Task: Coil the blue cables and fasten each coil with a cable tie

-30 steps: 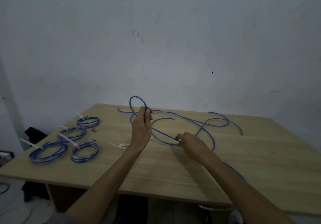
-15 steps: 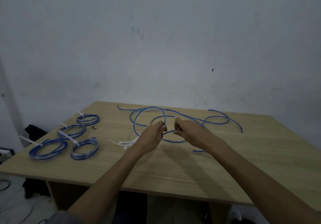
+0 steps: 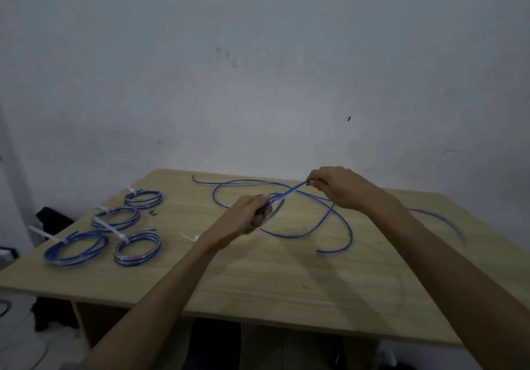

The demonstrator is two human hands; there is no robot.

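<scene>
A long loose blue cable (image 3: pixel 298 235) lies in wide loops across the middle of the wooden table (image 3: pixel 258 278). My left hand (image 3: pixel 246 215) grips a gathered part of it just above the table. My right hand (image 3: pixel 338 187) pinches the same cable farther back and to the right, with a short taut stretch between the two hands. One free end (image 3: pixel 321 251) curls toward the front. A blurred length of cable (image 3: pixel 441 220) trails behind my right forearm. White cable ties (image 3: pixel 189 237) lie left of my left wrist.
Several finished blue coils lie at the table's left, each with a white tie: one coil (image 3: pixel 75 248) at the front left, another (image 3: pixel 137 247) beside it, more (image 3: pixel 116 218) behind. A plain wall rises behind the table. Dark items sit on the floor at left.
My right hand has moved up and to the right, away from the left hand, drawing a stretch of cable taut. The loops on the table have shifted and the cable's right part is swinging.
</scene>
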